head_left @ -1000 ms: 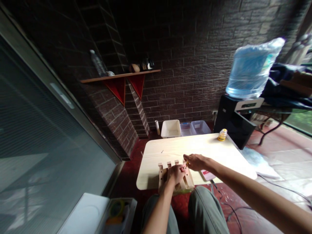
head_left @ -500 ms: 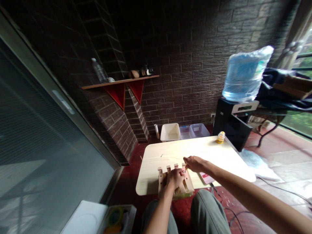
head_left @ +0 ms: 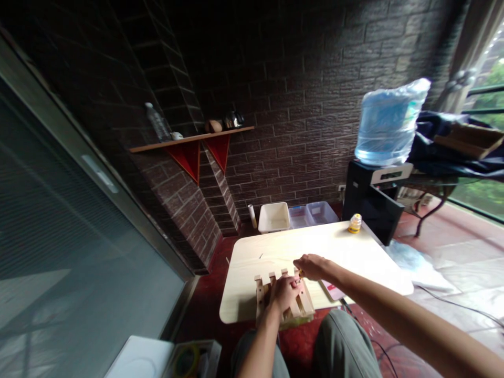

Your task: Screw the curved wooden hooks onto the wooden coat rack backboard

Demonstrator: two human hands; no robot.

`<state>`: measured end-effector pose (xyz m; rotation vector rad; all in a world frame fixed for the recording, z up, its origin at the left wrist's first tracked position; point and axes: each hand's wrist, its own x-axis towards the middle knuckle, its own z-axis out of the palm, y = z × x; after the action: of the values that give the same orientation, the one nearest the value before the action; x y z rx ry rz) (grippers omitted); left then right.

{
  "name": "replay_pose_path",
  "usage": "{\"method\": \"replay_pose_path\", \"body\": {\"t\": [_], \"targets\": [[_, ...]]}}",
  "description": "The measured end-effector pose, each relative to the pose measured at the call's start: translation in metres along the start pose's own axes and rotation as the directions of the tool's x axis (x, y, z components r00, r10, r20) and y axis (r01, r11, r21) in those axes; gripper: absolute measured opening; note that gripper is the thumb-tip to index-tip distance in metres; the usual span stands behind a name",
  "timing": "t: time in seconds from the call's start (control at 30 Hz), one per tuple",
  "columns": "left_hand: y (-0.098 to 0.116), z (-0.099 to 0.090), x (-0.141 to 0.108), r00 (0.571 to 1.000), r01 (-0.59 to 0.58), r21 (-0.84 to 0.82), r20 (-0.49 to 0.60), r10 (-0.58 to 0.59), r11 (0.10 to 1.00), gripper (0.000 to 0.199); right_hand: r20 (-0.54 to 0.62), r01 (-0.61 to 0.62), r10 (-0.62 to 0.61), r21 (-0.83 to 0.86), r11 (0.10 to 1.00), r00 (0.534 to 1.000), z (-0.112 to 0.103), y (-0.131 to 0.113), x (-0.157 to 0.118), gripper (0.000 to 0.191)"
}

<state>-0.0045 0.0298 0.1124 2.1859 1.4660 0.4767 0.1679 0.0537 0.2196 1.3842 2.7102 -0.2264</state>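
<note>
A small slatted wooden frame (head_left: 294, 311), with dark holes along its slats, sits at the near edge of the pale table. My left hand (head_left: 284, 293) rests over the middle slats, fingers curled together near the right-hand slats. What its fingertips pinch is too small to make out. Just above and to the right, my right hand (head_left: 312, 266) is closed in a fist around a yellow-handled screwdriver (head_left: 301, 273). Only a little of the tool shows below the fist, pointing down at the wood by my left fingertips.
On the table (head_left: 271, 244) lie a small dark screw-like piece (head_left: 260, 256), a pink-and-white booklet (head_left: 333, 290) and a yellow-labelled jar (head_left: 355, 223). Behind it stand a cream bin (head_left: 274, 216) and clear tubs (head_left: 322, 212). A water dispenser (head_left: 370, 197) stands right; cables (head_left: 380, 346) cross the floor.
The camera view has shifted slightly. Both hands stay at the slatted frame in nearly the same pose, with the right fist still around the screwdriver.
</note>
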Motion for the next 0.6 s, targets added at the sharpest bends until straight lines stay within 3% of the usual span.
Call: {"method": "replay_pose_path", "body": {"t": [0.6], "targets": [[-0.003,0.002,0.002,0.999,0.042,0.056,0.015,-0.043,0.998,0.009,-0.013,-0.036,0.037,0.052,0.998,0.999,0.009,0.007,0.002,0.024]]}}
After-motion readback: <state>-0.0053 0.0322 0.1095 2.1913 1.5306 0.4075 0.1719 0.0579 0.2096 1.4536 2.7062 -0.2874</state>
